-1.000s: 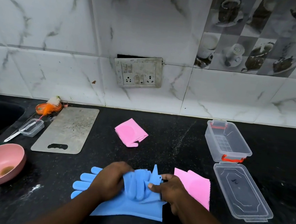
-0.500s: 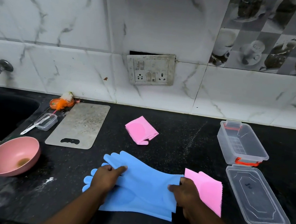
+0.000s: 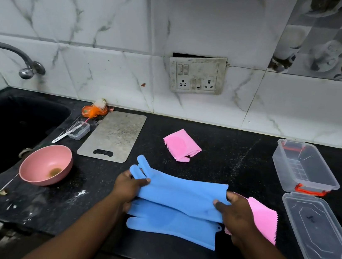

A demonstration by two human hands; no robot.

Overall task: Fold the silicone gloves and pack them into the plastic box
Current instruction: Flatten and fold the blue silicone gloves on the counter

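Observation:
Two blue silicone gloves lie stretched out on the black counter. The upper blue glove (image 3: pixel 181 193) is held at both ends: my left hand (image 3: pixel 129 185) grips its finger end and my right hand (image 3: pixel 234 213) grips its cuff. Beneath it the lower blue glove (image 3: pixel 172 225) lies flat. A folded pink glove (image 3: pixel 182 145) rests further back. Another pink glove (image 3: pixel 262 219) lies partly under my right hand. The clear plastic box (image 3: pixel 304 166) with red clips stands open at the right, and its lid (image 3: pixel 315 228) lies in front of it.
A pink bowl (image 3: pixel 47 164) sits by the black sink (image 3: pixel 9 127) at left. A grey cutting board (image 3: pixel 113 136), a small clear case (image 3: pixel 78 130) and an orange scrubber (image 3: pixel 94 110) lie behind it. A tap (image 3: pixel 22 62) and wall socket (image 3: pixel 196 75) are on the tiled wall.
The bunched blue glove has been spread out lengthwise: my hands moved apart, the left to its fingers, the right to its cuff. The camera view shifted right and closer.

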